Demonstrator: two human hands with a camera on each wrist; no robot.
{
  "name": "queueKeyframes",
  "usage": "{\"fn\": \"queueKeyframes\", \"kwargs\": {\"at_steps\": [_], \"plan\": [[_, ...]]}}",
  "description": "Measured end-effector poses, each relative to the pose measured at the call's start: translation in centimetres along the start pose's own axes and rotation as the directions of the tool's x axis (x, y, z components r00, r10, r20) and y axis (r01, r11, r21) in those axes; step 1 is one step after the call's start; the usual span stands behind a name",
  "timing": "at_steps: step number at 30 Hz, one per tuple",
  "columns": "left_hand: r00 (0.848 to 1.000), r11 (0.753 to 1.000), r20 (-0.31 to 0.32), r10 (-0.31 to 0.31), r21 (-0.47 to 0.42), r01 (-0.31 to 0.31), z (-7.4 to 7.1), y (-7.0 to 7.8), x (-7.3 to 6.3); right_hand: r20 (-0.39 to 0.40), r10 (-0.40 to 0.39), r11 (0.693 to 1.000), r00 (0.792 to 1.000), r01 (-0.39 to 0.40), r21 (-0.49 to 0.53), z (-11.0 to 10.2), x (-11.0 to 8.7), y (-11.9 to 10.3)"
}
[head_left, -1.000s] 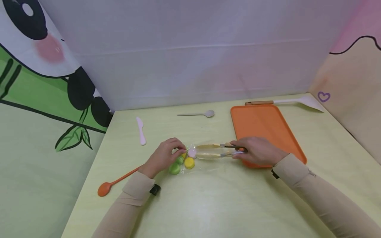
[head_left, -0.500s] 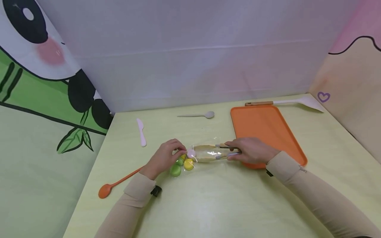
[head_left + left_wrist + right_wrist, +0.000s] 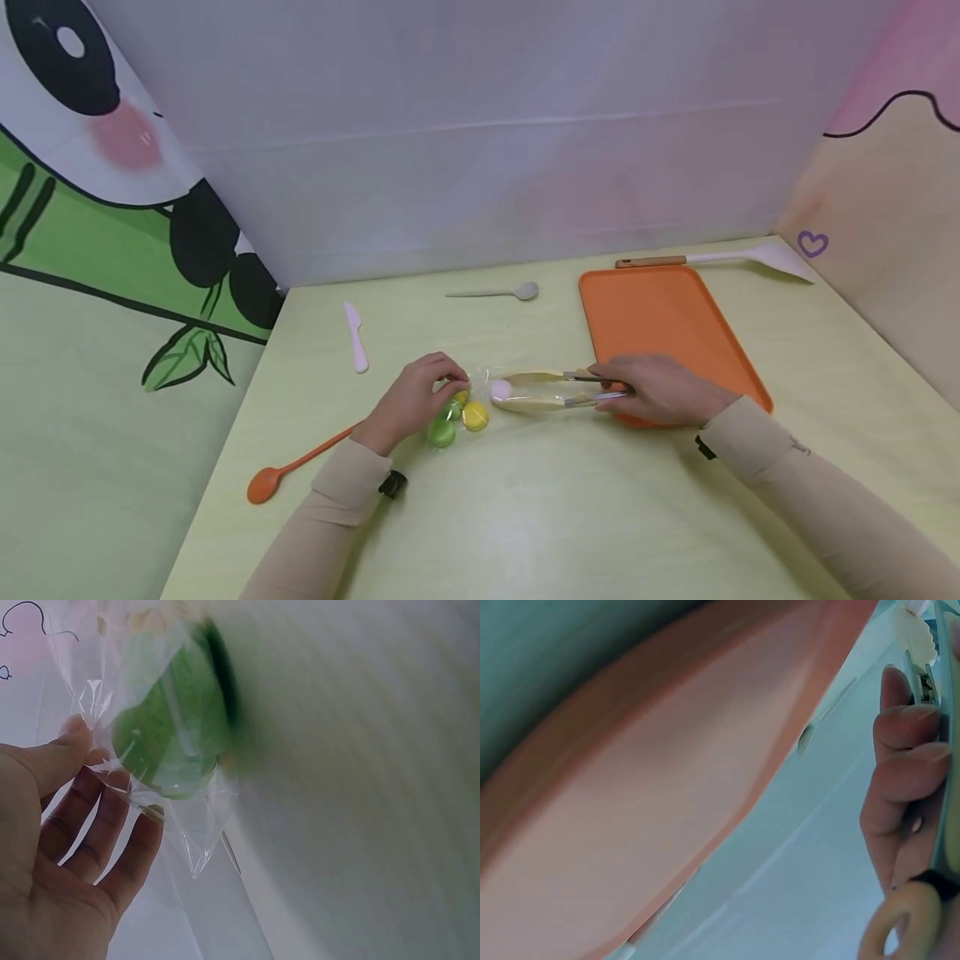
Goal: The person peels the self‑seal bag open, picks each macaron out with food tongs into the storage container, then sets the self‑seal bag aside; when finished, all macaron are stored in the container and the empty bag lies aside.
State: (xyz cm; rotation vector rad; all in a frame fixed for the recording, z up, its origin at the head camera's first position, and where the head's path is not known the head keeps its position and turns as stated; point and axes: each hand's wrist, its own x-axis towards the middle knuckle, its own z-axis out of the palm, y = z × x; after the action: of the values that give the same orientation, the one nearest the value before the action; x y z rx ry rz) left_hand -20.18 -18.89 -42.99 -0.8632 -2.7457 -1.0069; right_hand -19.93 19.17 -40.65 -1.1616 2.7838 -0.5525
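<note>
In the head view my left hand (image 3: 412,396) pinches the edge of a clear plastic bag (image 3: 199,844) between thumb and fingertips. Round macaron-like pieces lie inside: green pieces (image 3: 441,432) and yellow ones (image 3: 476,416), some partly behind my fingers. My right hand (image 3: 663,387) grips metal tongs with yellowish tips (image 3: 532,407), reaching left into the bag's mouth. At the ends of the tong arms sits a pink round piece (image 3: 500,390). The right wrist view shows fingers curled round the tongs, with a beige ring (image 3: 904,926) at their end.
An orange tray (image 3: 660,308) lies under and behind my right hand. Behind it is a white spatula (image 3: 720,256) with a wooden handle. A grey spoon (image 3: 510,292) lies at the back, a pink knife (image 3: 356,337) at the left, an orange spoon (image 3: 266,483) beside my left forearm.
The tongs first went further left into the bag, then drew back right, and the pink piece has shifted right with their tips. My left hand has stayed nearly still.
</note>
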Motion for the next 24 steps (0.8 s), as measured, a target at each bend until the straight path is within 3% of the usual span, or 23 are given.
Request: {"fn": "queueKeyframes", "kwargs": {"at_steps": [8,14,20,24], "plan": [[1.000,1.000,-0.008,0.018,-0.010,-0.018,0.0,0.1,0.0,-0.083,0.098,0.993,0.992,-0.092,0.073,-2.0,-6.4,1.0],[1.000,1.000,0.014,-0.004,-0.016,0.004,0.1,0.3,0.1,-0.116,0.241,0.970,0.963,-0.237,0.048,-4.0,-10.9,2.7],[1.000,1.000,0.012,-0.017,-0.019,0.018,-0.1,0.3,0.0,-0.064,0.416,0.910,0.907,-0.414,0.039,-5.0,-11.8,6.5],[1.000,0.999,0.018,-0.010,-0.033,0.011,0.0,0.3,0.0,-0.052,0.476,0.879,0.878,-0.475,0.035,-4.8,-11.6,9.1]]}}
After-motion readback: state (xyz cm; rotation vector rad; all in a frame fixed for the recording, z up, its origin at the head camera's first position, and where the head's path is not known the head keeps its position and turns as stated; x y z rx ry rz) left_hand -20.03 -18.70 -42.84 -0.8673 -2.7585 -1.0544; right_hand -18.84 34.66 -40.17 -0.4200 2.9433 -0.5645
